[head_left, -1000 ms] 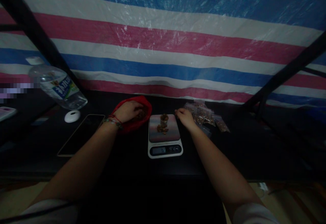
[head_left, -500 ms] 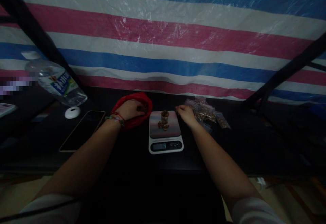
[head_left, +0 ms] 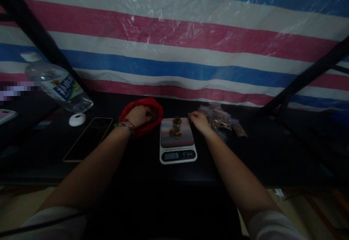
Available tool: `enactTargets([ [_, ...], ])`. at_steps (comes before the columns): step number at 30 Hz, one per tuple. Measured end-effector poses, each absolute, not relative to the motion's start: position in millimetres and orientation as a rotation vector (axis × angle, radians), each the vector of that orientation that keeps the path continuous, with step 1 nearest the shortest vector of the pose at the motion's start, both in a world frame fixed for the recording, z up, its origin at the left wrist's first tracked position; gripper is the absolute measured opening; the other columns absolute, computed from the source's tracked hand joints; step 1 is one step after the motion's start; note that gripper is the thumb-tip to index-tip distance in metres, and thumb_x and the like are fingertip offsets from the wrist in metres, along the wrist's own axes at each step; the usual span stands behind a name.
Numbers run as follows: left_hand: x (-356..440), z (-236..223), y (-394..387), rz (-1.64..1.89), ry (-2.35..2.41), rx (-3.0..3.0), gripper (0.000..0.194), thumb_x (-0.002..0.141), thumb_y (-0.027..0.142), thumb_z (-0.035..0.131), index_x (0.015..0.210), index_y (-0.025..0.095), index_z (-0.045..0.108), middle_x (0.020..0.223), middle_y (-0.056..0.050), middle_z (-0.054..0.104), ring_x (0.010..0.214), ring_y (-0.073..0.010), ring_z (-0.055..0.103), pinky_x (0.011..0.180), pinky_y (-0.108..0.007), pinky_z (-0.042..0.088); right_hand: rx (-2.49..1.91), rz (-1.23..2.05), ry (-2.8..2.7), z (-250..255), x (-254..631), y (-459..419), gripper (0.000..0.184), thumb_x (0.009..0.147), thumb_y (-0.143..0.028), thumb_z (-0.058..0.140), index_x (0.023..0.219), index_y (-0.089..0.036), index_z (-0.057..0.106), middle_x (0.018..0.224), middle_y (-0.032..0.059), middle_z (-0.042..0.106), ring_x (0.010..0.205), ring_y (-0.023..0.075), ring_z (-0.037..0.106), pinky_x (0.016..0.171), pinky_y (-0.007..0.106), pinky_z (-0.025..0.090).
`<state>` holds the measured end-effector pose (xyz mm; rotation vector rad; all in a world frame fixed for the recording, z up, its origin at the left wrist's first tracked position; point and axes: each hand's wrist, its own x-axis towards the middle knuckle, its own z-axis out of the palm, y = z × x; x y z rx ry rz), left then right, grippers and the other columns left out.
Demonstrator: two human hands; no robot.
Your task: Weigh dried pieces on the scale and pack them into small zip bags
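Observation:
My left hand (head_left: 138,117) reaches into an open red plastic bag (head_left: 136,132), its fingers bent among dark brown dried pieces (head_left: 154,114). The fingertips are partly hidden, so what they grip is unclear. On a white kitchen scale (head_left: 178,155) stands a small clear cup (head_left: 177,124) full of brown dried pieces. Several loose pieces (head_left: 175,134) lie on the platform in front of it. My right hand (head_left: 199,120) rests just right of the scale with its fingers curled closed, and I see nothing in them.
Small zip bags (head_left: 221,119) filled with brown pieces are heaped behind and right of my right hand. At left are a phone (head_left: 88,140), a white earbud case (head_left: 77,119) and a plastic bottle (head_left: 61,87). A striped tarp (head_left: 174,36) hangs behind the black table (head_left: 272,152).
My left hand shifts very slightly within the red bag. My right hand stays beside the scale, and the cup and loose pieces stay on it.

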<state>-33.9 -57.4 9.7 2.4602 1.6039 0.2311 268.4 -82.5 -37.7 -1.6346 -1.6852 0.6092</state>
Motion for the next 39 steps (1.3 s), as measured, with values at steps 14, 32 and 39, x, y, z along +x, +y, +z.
enactTargets([
  [14,-42,17,-57,0.420,1.578,2.594,0.024,0.080,0.031,0.050,0.085,0.018,0.070,0.091,-0.007,0.071,0.082,-0.0226,0.064,0.077,-0.032,0.045,-1.615,0.609,-1.709,-41,270,-81,0.033,0.082,-0.041,0.047,0.064,-0.018,0.061,0.059,0.0000,0.057,0.059,0.0142,0.053,0.055,0.026,0.031],
  [32,26,20,-118,0.359,0.348,2.804,0.015,0.088,0.022,0.054,0.094,0.020,0.068,0.098,-0.005,0.066,0.089,-0.0137,0.061,0.082,-0.024,0.048,-1.607,0.671,-1.672,-39,269,-81,0.031,0.080,-0.041,0.048,0.062,-0.017,0.058,0.055,-0.0015,0.052,0.054,0.0128,0.047,0.052,0.025,0.028],
  [39,23,22,-114,0.401,0.347,2.767,0.019,0.090,0.020,0.052,0.099,0.023,0.069,0.105,-0.004,0.066,0.097,-0.0136,0.061,0.090,-0.025,0.047,-1.540,0.242,-1.516,-3,266,-104,0.032,0.085,-0.039,0.045,0.065,-0.018,0.057,0.059,0.0008,0.052,0.059,0.0147,0.049,0.059,0.027,0.037],
])
